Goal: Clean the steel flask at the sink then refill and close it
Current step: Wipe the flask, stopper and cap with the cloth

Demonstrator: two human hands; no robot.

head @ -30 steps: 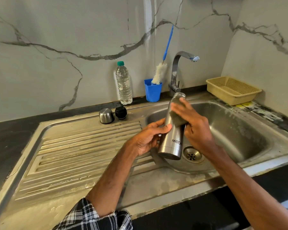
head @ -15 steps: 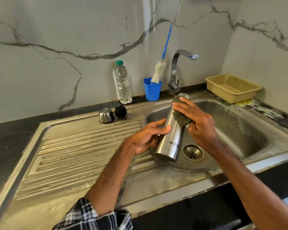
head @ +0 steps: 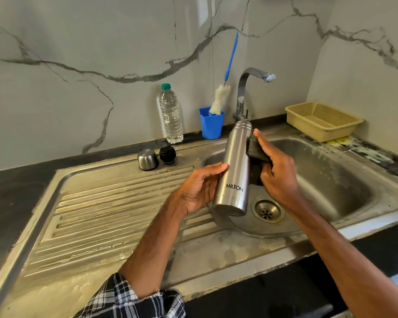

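"While the left hand (head: pixel 201 188) grips the steel flask (head: pixel 235 166) by its lower half, where does the flask sit?"

"It is held in the air above the sink basin (head: pixel 342 180). Its base is low and toward the person, just left of the drain (head: pixel 267 211). Its open mouth is high and points away at the tap (head: pixel 246 88). So the long axis runs near to far, tilted rather than upright."

"And the right hand (head: pixel 277 173)?"

"It's on the flask's right side. Its fingers are curled over a dark scouring pad (head: pixel 255 150) and press it against the upper wall, just below the shoulder. The left thumb lies on the opposite side, so the two hands face each other across the body."

"Then the coming stroke runs along that axis?"

"I'd judge so. The pad sits near the neck, with bare steel below it toward the base. A rub down toward the person, or a turn of the flask by the left hand, would reach that steel. The right hand is nearer the mouth and the left is nearer the base."

"Closures?"

"Both are off. The steel cap (head: pixel 147 159) and black stopper (head: pixel 167 154) stand side by side at the back of the drainboard (head: pixel 115 214), well left of the hands. No water shows at the tap. Rinsing, refilling and closing all look undone. A clear water bottle (head: pixel 171 115) stands by the wall, near a blue cup (head: pixel 211 123) holding a bottle brush (head: pixel 221 97)."
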